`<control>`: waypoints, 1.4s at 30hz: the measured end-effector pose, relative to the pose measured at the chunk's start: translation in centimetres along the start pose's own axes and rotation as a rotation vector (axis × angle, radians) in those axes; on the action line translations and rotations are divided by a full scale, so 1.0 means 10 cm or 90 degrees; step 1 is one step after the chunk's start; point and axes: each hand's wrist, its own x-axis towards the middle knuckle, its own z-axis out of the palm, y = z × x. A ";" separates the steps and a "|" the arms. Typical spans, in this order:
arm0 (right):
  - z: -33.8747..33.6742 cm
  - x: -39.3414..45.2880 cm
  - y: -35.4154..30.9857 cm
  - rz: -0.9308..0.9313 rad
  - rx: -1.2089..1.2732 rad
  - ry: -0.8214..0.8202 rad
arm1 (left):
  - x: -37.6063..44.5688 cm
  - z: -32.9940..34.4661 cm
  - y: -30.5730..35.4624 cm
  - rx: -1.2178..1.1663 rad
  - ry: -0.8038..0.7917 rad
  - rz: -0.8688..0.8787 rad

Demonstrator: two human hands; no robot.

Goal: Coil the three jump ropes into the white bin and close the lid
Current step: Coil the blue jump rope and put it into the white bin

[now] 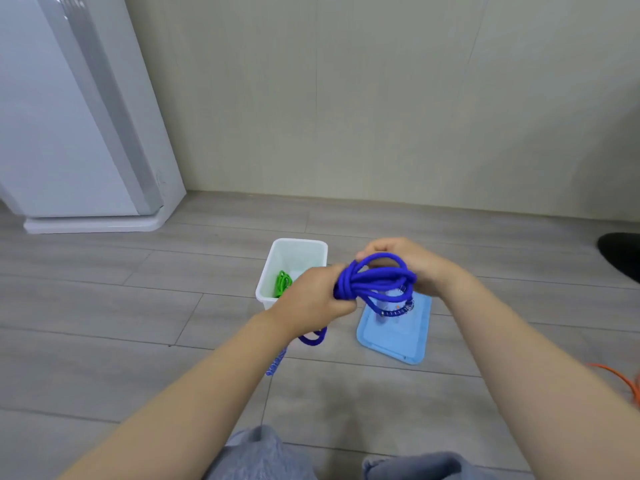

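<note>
Grey plank floor, white bin, blue lid beside it, orange cord at right edge

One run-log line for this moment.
hands: left, right grip blue rope | bin: green rope | lid: floor

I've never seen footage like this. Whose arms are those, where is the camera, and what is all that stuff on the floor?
There is no machine here: the arms belong to a person wearing a camera on the head, so this single picture looks forward and down at their own hands. The left hand and right hand together grip a bundle of blue rope, held above the grey floor. Behind it stands an open white bin with a green rope already inside. Its light blue lid lies flat on the floor beside it. An orange rope shows at the right edge.
</note>
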 end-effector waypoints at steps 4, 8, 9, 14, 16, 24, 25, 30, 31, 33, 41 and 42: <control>0.26 -0.04 0.26 0.002 0.255 -0.043 | 0.01 -0.07 0.05 -0.138 0.089 -0.044; 0.56 -0.03 0.21 0.050 0.225 0.025 | 0.06 -0.07 -0.07 -0.178 0.156 -0.109; 0.62 -0.04 0.20 0.046 0.177 0.053 | 0.07 -0.06 -0.10 -0.181 0.163 -0.136; 0.83 -0.04 0.22 0.061 0.007 0.082 | 0.13 -0.03 -0.22 -0.319 0.245 -0.298; 0.86 -0.01 0.24 0.061 -0.050 0.096 | 0.14 -0.04 -0.26 -0.368 0.222 -0.320; 0.83 -0.05 0.29 0.059 -0.170 0.138 | 0.13 -0.03 -0.27 -0.606 0.108 -0.359; 0.81 -0.06 0.29 0.050 -0.173 0.137 | 0.13 -0.03 -0.28 -0.617 0.108 -0.358; 0.77 -0.11 0.28 0.071 -0.160 0.101 | 0.12 0.01 -0.28 -0.663 0.095 -0.342; 0.77 -0.11 0.28 0.072 -0.163 0.101 | 0.12 0.02 -0.27 -0.670 0.092 -0.336; 0.76 -0.11 0.29 0.069 -0.138 0.104 | 0.10 0.00 -0.26 -0.685 0.088 -0.322; 0.71 -0.09 0.30 0.063 -0.069 0.071 | 0.09 0.01 -0.23 -0.731 0.081 -0.302; 0.70 -0.09 0.30 0.066 -0.061 0.071 | 0.09 0.01 -0.22 -0.736 0.085 -0.302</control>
